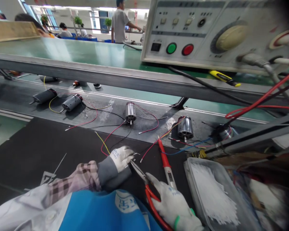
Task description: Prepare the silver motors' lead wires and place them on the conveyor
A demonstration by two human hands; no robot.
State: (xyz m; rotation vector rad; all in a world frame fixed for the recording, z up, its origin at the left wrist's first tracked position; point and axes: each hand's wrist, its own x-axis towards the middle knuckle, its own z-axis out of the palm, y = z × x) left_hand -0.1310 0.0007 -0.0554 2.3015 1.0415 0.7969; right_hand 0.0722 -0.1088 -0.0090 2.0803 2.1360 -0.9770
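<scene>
My left hand (pixel 121 158), in a white glove with a grey cuff, is closed around what looks like a grey motor (pixel 121 179), mostly hidden below the hand. Yellow and red wires (pixel 103 141) run out from behind this glove. A small pale tip sticks out by its fingertips. In my gloved right hand (pixel 170 199) is a pair of red-handled long-nose pliers (pixel 141 175), their jaws reaching the left fingertips. Just beyond the right hand lies a red pen-like tester (pixel 164 157) on the black mat (pixel 79 144).
Motors with loose wires line the grey ledge, including a shiny one (pixel 130 110) and another (pixel 185 127). A bin (pixel 191 170) of white cable ties stands right. On the shelf above sit a control box (pixel 180 32) and a yellow cutter knife (pixel 223 78). People are in the background.
</scene>
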